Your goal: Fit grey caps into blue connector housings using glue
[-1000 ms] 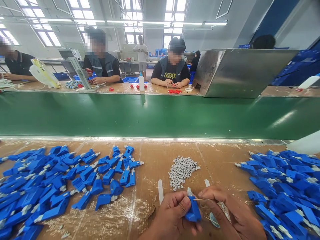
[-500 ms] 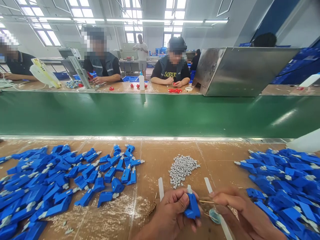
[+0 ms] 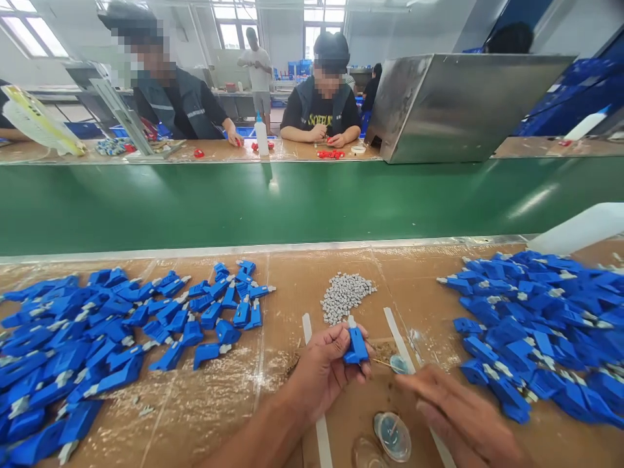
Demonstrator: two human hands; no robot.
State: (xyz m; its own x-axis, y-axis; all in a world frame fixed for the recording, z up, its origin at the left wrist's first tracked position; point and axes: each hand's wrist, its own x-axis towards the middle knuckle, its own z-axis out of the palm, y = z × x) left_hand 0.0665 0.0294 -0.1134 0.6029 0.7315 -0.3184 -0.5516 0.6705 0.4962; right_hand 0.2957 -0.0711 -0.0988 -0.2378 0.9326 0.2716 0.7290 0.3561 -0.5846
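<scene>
In my left hand (image 3: 324, 361) is a blue plastic part (image 3: 355, 346), gripped upright between thumb and fingers, its pale grey tip pointing up. My right hand (image 3: 453, 409) is to the right, apart from the part and slightly blurred. Its fingers are drawn together, and what they hold, if anything, does not show. Between the hands a small clear disc with bluish stuff (image 3: 398, 364) lies on the table, with a thin wooden stick (image 3: 381, 361) beside it. Nearer me stands a small clear cup (image 3: 392, 437) with bluish contents.
A heap of small grey pieces (image 3: 347, 296) lies ahead of my hands. Piles of blue parts lie left (image 3: 97, 338) and right (image 3: 531, 331). White tape strips (image 3: 396, 335) cross the table. Beyond the green belt (image 3: 292, 201), people handle red parts by a metal hood (image 3: 468, 110).
My right hand has drawn back from the blue part; the stick it held there no longer shows in its fingers. My left hand still holds the part. The view has tilted down, revealing the cup.
</scene>
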